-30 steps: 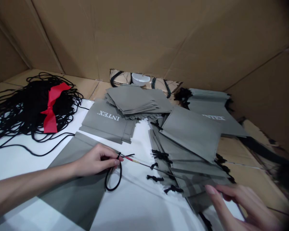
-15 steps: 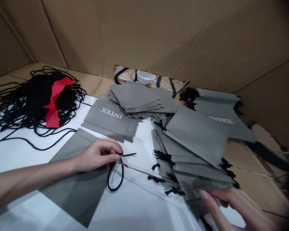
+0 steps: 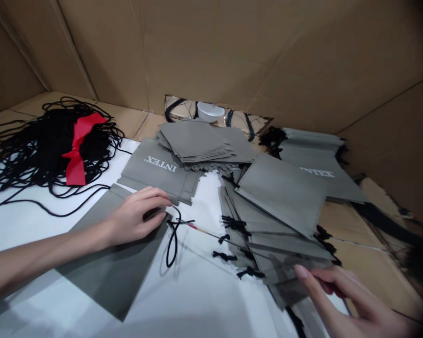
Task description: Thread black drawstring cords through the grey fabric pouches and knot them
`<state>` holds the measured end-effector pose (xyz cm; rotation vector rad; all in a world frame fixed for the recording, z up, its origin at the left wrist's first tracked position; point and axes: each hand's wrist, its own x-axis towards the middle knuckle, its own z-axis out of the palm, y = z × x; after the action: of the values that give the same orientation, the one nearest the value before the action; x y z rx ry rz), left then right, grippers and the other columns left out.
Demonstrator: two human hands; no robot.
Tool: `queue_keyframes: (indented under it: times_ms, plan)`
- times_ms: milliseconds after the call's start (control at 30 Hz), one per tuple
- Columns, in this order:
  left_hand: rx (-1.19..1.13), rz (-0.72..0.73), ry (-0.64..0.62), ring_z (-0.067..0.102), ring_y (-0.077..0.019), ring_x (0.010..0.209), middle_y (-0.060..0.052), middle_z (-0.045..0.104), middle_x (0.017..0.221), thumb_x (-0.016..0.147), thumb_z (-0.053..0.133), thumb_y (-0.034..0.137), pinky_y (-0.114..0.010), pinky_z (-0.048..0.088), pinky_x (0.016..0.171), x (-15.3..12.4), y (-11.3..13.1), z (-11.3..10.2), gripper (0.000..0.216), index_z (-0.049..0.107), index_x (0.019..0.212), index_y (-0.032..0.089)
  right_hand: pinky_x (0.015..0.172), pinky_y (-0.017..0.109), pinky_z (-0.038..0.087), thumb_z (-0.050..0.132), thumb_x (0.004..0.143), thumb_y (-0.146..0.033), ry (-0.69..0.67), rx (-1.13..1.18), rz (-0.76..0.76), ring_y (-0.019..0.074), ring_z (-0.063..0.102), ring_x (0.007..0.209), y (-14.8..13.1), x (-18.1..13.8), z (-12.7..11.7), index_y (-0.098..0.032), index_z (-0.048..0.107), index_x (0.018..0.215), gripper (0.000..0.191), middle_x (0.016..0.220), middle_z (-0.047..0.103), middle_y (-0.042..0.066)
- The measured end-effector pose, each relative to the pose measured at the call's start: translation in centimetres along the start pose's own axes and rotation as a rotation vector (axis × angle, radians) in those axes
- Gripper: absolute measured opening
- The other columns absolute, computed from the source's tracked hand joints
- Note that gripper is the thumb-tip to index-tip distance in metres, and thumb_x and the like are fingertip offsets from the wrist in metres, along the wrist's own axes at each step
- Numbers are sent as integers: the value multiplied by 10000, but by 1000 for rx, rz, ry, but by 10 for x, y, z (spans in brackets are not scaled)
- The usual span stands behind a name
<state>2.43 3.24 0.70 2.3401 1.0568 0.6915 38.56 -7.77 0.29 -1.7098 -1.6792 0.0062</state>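
Note:
My left hand point(image 3: 136, 218) lies on the upper corner of a flat grey fabric bag point(image 3: 116, 267) on the white surface, fingers curved and apart. A black cord loop point(image 3: 172, 244) comes out of the bag's edge just beyond my fingertips. Beside the loop lies a thin rod with a red section point(image 3: 200, 230). My right hand point(image 3: 338, 298) is at the lower right. Its fingers pinch the near edge of the lowest grey bag point(image 3: 287, 291) in a fanned pile of corded bags point(image 3: 278, 211).
A tangle of black cords tied with a red ribbon point(image 3: 75, 145) sits at the far left. A grey bag printed INTEX point(image 3: 158, 169), a stack of grey bags point(image 3: 197, 141), a white bowl point(image 3: 208, 111) and more bags point(image 3: 313, 162) lie before the cardboard walls point(image 3: 232, 51).
My left hand has let go of the cord and rod and shifted up-left onto the bag's corner; the loop has slackened. My right hand has closed on the pile's lowest bag.

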Motion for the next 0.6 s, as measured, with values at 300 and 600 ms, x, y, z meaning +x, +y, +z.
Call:
queue_keyframes:
  times_ms: [300, 600]
  plan:
    - [71, 113, -102, 560, -208, 1038, -111, 606, 1109, 875, 540, 184, -363, 459, 916, -22, -16, 4, 240, 612, 1101, 147, 618, 303, 369, 674, 772, -454, -6, -21, 18, 158, 479, 626, -9, 3, 5, -201, 576, 659, 294, 644, 528, 5]
    - [-33, 100, -88, 537, -206, 1037, -124, 596, 1096, 877, 567, 191, -343, 468, 900, -22, -20, 3, 287, 593, 1151, 112, 639, 314, 365, 684, 776, -377, -90, -32, -121, 166, 501, 626, -2, 5, 13, -222, 591, 696, 197, 647, 553, 0]
